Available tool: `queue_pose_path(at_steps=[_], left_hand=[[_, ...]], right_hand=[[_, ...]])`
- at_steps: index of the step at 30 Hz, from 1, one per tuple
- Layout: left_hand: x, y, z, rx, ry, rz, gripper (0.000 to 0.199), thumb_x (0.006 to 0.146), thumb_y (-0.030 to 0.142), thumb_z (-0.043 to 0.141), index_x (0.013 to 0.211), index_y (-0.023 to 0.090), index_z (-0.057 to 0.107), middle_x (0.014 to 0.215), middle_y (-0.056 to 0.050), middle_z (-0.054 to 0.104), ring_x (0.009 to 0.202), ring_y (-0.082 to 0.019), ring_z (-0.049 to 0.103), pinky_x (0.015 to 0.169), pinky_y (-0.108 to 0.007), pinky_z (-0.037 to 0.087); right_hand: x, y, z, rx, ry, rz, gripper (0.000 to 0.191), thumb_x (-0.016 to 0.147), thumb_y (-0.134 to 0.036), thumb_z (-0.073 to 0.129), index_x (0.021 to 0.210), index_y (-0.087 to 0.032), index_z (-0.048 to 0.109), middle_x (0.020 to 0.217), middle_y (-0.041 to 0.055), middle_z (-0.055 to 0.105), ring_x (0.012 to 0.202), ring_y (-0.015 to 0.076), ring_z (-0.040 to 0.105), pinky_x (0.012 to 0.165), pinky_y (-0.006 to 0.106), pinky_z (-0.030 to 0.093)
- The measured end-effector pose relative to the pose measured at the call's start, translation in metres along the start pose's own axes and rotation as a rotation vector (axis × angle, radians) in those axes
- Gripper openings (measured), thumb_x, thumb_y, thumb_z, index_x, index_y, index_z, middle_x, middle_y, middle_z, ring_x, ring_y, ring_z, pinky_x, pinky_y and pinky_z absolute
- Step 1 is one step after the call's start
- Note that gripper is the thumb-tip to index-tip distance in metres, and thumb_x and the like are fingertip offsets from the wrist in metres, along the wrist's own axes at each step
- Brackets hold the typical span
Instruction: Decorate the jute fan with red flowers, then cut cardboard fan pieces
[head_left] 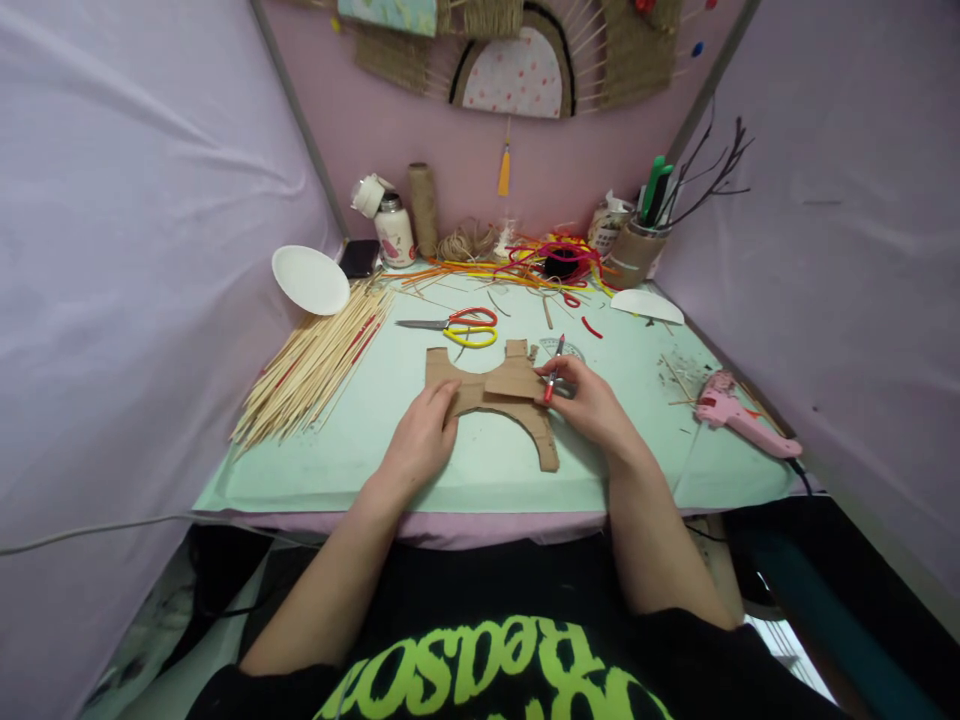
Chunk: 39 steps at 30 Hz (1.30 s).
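Observation:
A brown cardboard cutout [536, 430] with curved notches lies at the middle of the pale green table. My left hand [424, 430] rests on its left part, fingers close together over the cardboard. On top of its right part is a small cardboard strip [510, 388]. My right hand [581, 400] pinches the right end of this strip and also holds a pen [553, 372] with a red end, tip pointing away from me. Partly hidden behind the right hand is a clear protractor [574, 350]. Scissors [457, 325] with red and yellow handles lie just beyond the cutout.
Thin wooden sticks [315, 365] cover the left side, beside a white oval piece [310, 280]. A pink glue gun [746, 418] lies at the right. Bottles, twine, coloured strips [559, 258] and a branch-filled pot [634, 252] line the back.

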<state>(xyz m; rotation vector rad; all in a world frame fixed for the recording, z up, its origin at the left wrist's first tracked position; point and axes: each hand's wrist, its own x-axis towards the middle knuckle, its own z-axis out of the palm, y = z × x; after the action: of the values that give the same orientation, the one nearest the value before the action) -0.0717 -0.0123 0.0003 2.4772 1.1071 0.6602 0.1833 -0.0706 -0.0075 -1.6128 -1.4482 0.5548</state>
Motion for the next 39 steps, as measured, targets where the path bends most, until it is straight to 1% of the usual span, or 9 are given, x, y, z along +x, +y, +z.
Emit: queue_pose_path(at_steps=[8,12,15,21,29,32,35,37,39], left_hand=[[-0.001,-0.001,0.005,0.04,0.04,0.037,0.045,0.086,0.012,0.05,0.131,0.014,0.051,0.13,-0.013,0.057,0.122,-0.025,0.052,0.107,-0.044,0.043],[-0.001,-0.002,0.009,0.081,0.045,0.108,0.042,0.087,0.01,0.046,0.127,0.013,0.056,0.129,-0.014,0.058,0.123,-0.024,0.051,0.109,-0.043,0.041],[0.0,-0.003,0.011,0.114,0.048,0.136,0.041,0.088,0.01,0.045,0.127,0.013,0.058,0.127,-0.014,0.059,0.123,-0.025,0.05,0.108,-0.045,0.042],[-0.001,-0.004,0.012,0.122,0.057,0.156,0.041,0.089,0.011,0.043,0.127,0.014,0.058,0.126,-0.014,0.058,0.122,-0.025,0.05,0.108,-0.046,0.042],[0.0,-0.006,0.014,0.127,0.077,0.153,0.037,0.089,0.012,0.047,0.123,0.013,0.061,0.125,-0.013,0.059,0.121,-0.025,0.051,0.107,-0.045,0.043],[0.0,-0.006,0.012,0.134,0.065,0.142,0.035,0.089,0.012,0.048,0.121,0.013,0.062,0.125,-0.013,0.06,0.12,-0.025,0.052,0.107,-0.045,0.043],[0.003,0.001,0.005,0.16,0.009,0.116,0.034,0.088,0.015,0.051,0.12,0.012,0.062,0.126,-0.014,0.06,0.12,-0.026,0.053,0.106,-0.045,0.044],[0.008,0.011,0.001,0.197,-0.024,0.112,0.034,0.089,0.018,0.051,0.121,0.011,0.061,0.133,-0.016,0.056,0.125,-0.028,0.051,0.106,-0.045,0.043],[0.015,0.025,0.002,0.25,-0.048,0.156,0.037,0.09,0.018,0.049,0.125,0.008,0.058,0.143,-0.018,0.048,0.136,-0.029,0.041,0.111,-0.045,0.038]], right_hand=[[0.002,-0.011,0.015,-0.129,-0.036,-0.096,0.028,0.073,-0.02,0.066,0.1,-0.024,0.06,0.103,0.0026,0.067,0.097,0.0216,0.06,0.085,0.036,0.046],[0.003,-0.01,0.016,-0.136,-0.039,-0.092,0.028,0.073,-0.021,0.067,0.1,-0.023,0.06,0.102,0.0031,0.067,0.095,0.0221,0.06,0.084,0.037,0.046],[0.002,-0.01,0.016,-0.113,-0.049,-0.074,0.028,0.074,-0.022,0.066,0.101,-0.023,0.06,0.103,0.0032,0.067,0.098,0.0223,0.061,0.085,0.038,0.047],[0.001,-0.011,0.014,-0.063,-0.052,-0.072,0.027,0.076,-0.021,0.062,0.103,-0.023,0.059,0.107,0.0035,0.067,0.102,0.0225,0.062,0.089,0.039,0.047],[0.001,-0.011,0.017,-0.104,-0.062,-0.089,0.026,0.076,-0.019,0.061,0.102,-0.023,0.06,0.104,0.0039,0.069,0.098,0.0223,0.063,0.086,0.038,0.048],[0.0,-0.011,0.017,-0.137,-0.055,-0.102,0.025,0.077,-0.019,0.061,0.102,-0.023,0.06,0.104,0.004,0.069,0.097,0.0224,0.063,0.086,0.038,0.048],[0.0,-0.01,0.017,-0.159,-0.057,-0.11,0.026,0.078,-0.019,0.061,0.103,-0.024,0.061,0.104,0.0037,0.069,0.096,0.0222,0.062,0.085,0.037,0.047],[-0.001,-0.009,0.017,-0.158,-0.055,-0.114,0.026,0.079,-0.02,0.061,0.104,-0.024,0.061,0.103,0.0034,0.069,0.096,0.022,0.062,0.086,0.037,0.047],[-0.001,-0.009,0.018,-0.164,-0.048,-0.117,0.026,0.079,-0.02,0.061,0.105,-0.024,0.061,0.103,0.0038,0.069,0.097,0.0223,0.062,0.087,0.038,0.047]])
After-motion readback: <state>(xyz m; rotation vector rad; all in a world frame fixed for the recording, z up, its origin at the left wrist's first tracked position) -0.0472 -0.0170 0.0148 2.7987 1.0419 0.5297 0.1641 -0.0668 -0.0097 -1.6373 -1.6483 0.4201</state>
